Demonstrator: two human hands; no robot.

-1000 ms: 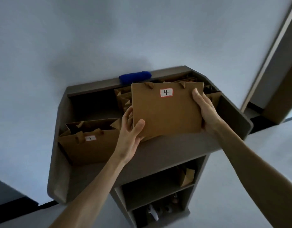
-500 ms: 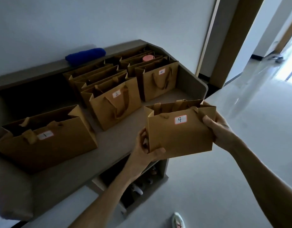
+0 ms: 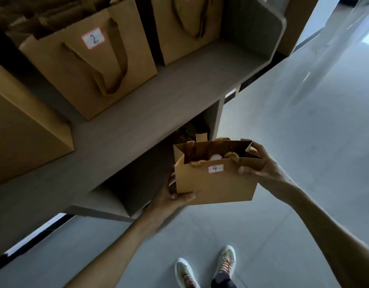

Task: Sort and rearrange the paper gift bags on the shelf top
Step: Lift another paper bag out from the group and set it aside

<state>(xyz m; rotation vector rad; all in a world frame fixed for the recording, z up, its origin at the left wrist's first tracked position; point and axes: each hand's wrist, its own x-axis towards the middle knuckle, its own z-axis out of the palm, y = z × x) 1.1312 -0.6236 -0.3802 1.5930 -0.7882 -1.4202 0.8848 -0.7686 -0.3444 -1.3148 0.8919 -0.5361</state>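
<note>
Off the shelf's front edge, over the pale grey floor [image 3: 293,163], we hold a small brown kraft paper gift bag with a red-bordered "9" label [image 3: 215,179] in both hands. Bag is upright, mouth open upward, long axis running left-right, label face toward us. Something pale and rounded shows inside; can't tell what. Our left hand [image 3: 171,196] grips the bag's lower left corner, thumb across the front face, fingers curled behind. Our right hand [image 3: 262,165] pinches the upper right edge, thumb on front, fingers behind the gusset. On the grey shelf top [image 3: 179,90] stand taller brown paper bags: one labelled "2" [image 3: 92,57] with ribbon handles hanging down its front, another bag [image 3: 187,28] to its right, a third bag [image 3: 19,129] at far left. Light sneakers [image 3: 206,267] below.
</note>
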